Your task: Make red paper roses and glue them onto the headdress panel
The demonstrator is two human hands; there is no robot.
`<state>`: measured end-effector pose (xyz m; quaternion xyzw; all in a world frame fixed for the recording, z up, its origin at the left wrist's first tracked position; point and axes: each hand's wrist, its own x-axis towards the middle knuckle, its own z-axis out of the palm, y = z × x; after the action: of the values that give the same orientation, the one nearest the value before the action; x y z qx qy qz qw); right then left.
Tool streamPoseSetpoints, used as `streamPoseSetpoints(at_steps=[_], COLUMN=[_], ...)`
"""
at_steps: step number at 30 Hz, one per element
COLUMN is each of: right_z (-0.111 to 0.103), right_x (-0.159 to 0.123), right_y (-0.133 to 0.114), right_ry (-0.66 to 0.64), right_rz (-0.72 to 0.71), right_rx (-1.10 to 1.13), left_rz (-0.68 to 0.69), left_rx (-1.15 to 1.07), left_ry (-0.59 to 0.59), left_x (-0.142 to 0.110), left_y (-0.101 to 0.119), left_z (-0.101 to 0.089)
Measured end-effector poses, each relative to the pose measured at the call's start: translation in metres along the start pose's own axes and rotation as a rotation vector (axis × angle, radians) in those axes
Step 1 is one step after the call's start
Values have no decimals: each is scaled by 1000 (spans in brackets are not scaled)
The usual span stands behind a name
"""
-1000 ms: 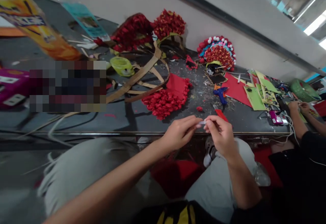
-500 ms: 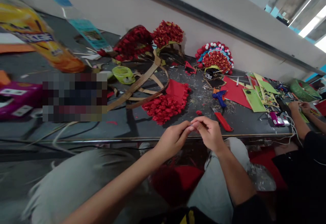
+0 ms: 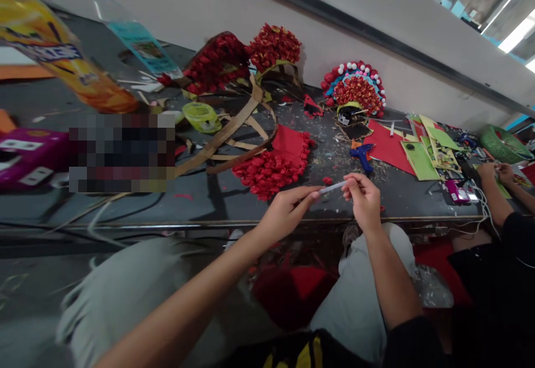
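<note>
My left hand (image 3: 288, 212) and my right hand (image 3: 363, 196) are raised over the front edge of the dark table (image 3: 234, 203). Between them they pinch a thin pale stick (image 3: 333, 187), one end in each hand's fingertips. A small red paper bit (image 3: 327, 180) lies on the table just behind the stick. A red fan-shaped piece covered in paper flowers (image 3: 273, 166) lies to the left of my hands. The blue glue gun (image 3: 361, 156) rests just beyond my right hand.
Red flower headpieces (image 3: 221, 62) and a beaded one (image 3: 355, 86) stand by the wall. Cardboard strips (image 3: 234, 128), red and green paper sheets (image 3: 413, 153), an orange bottle (image 3: 62, 61) and a green basket (image 3: 499, 145) crowd the table. Another person's hands (image 3: 497, 175) work at the right.
My hands were pressed together at the table edge half a second ago. They have moved apart and up, so the pale stick now shows stretched between them.
</note>
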<state>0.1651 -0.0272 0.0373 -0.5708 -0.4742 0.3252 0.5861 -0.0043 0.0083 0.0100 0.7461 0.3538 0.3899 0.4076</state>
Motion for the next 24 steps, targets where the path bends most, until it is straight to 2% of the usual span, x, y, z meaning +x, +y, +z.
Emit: streamPoseSetpoints(at_steps=[6,9,12,16,24], right_z=[3,7,9,8,6], right_x=[-3,-6,-9,-12,-16], right_y=[4,6,6,4,3], right_ry=[-110,-169,-213,-196,-189], right_rz=[108,170,170,136,72], right_rx=[156,167,150,143,48], left_rz=[104,121,79,26,240], left_rx=[-56,-71,-51,-29,68], left_ry=[145,192,193,180,160], left_x=[-1,-3,-5,-5,-5], left_y=[-1,-2,1,7,6], left_z=[-5,-3,-1,1,0])
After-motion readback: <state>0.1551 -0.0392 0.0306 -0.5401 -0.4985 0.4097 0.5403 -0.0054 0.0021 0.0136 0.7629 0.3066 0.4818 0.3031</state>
